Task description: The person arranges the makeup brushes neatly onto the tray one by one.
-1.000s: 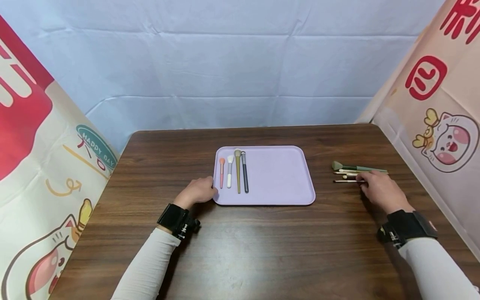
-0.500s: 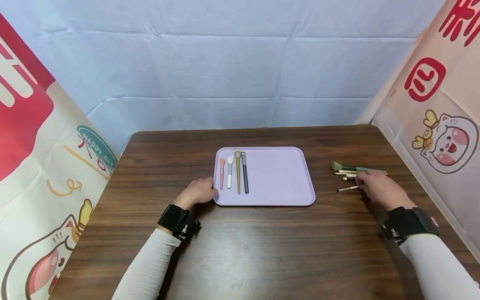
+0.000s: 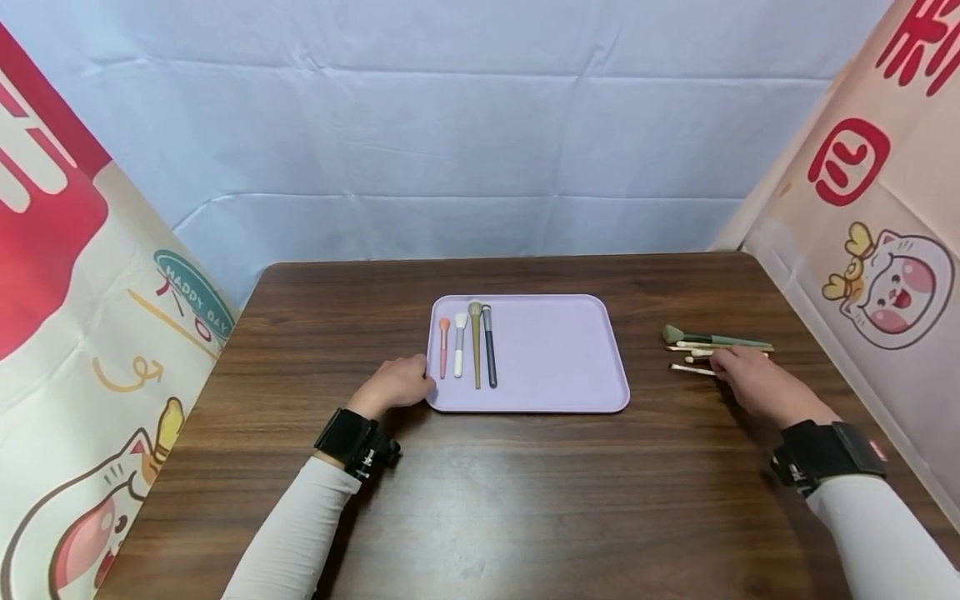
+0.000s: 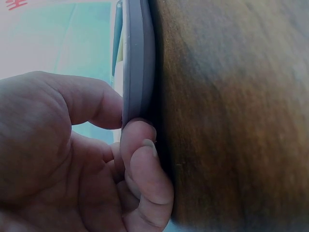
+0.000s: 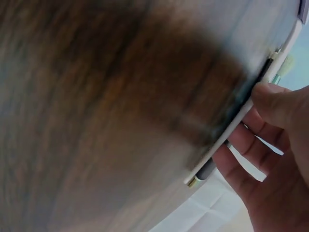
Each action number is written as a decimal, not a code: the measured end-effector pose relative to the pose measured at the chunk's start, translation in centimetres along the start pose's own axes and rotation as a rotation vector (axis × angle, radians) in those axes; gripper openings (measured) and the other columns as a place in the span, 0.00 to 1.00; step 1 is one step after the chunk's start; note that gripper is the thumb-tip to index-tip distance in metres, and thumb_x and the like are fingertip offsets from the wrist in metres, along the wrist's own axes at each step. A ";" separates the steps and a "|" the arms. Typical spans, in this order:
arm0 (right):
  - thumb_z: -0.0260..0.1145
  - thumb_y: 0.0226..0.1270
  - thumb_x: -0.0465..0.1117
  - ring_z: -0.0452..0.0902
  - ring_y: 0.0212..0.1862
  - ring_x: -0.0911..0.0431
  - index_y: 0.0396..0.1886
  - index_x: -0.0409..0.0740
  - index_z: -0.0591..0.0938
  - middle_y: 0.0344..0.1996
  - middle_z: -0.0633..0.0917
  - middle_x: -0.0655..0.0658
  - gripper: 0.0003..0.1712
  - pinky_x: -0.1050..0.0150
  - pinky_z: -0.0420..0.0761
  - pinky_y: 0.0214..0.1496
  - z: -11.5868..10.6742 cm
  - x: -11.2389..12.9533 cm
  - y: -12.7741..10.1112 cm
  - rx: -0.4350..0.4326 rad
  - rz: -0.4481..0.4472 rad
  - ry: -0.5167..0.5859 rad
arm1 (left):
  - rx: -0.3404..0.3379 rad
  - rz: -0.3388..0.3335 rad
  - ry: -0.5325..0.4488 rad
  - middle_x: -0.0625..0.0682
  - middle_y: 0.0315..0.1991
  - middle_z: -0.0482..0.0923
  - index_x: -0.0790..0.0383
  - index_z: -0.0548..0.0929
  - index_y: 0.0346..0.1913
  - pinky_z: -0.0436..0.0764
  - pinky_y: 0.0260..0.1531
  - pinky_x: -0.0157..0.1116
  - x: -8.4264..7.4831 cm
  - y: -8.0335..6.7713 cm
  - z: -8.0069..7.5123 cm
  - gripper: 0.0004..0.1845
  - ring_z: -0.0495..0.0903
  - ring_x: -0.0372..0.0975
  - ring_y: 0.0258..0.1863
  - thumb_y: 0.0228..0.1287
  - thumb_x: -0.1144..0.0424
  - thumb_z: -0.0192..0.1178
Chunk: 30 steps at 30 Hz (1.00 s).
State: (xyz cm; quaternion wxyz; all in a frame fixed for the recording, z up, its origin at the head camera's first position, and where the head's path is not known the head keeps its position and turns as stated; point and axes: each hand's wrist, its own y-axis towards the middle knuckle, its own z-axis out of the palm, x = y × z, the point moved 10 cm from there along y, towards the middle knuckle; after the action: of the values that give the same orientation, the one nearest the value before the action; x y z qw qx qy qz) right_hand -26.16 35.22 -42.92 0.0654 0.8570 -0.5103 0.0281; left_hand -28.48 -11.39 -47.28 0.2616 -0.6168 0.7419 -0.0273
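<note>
Left hand [image 3: 397, 382] steadies the tray [image 3: 555, 367]; right hand [image 3: 750, 379] works at the loose brushes [image 3: 708, 343].

L fingers [image 4: 140, 159] curl onto the tray's near-left edge, prob. to stop it sliding; four brushes [image 3: 468, 346] lie side by side at its left. R thumb and fingers [image 5: 270, 104] pinch a thin white-handled brush [image 3: 693, 369] lying on the table [image 3: 480, 500], just apart from the rest. R wrist view is blurred; handle ends hidden under the hand.

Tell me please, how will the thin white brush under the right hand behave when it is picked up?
The thin white brush looks slim and stiff, so probably light. Its round handle may roll on the table. The right hand pinches it, likely securely.
</note>
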 end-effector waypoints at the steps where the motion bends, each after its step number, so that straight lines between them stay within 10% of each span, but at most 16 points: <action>1: 0.61 0.66 0.24 0.71 0.31 0.51 0.30 0.42 0.72 0.27 0.72 0.47 0.11 0.52 0.71 0.34 -0.1 0.0 0.0 0.005 0.010 -0.002 | 0.001 -0.002 -0.001 0.55 0.35 0.77 0.68 0.77 0.53 0.73 0.34 0.40 0.0 0.0 0.0 0.17 0.76 0.47 0.33 0.69 0.60 0.53; 30: 0.61 0.66 0.34 0.68 0.25 0.54 0.30 0.37 0.75 0.23 0.75 0.45 0.06 0.59 0.67 0.26 -2.2 2.2 2.4 0.043 0.236 0.063 | -0.005 0.020 0.015 0.55 0.32 0.76 0.68 0.77 0.49 0.72 0.33 0.39 -0.1 0.1 0.1 0.14 0.75 0.46 0.31 0.69 0.60 0.53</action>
State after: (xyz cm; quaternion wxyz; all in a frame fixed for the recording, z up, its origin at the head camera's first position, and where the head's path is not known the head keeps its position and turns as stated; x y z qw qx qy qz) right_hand -27.18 32.48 -40.30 0.0593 0.7908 -0.6047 0.0736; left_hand -28.51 -11.26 -47.36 0.2547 -0.6097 0.7501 -0.0274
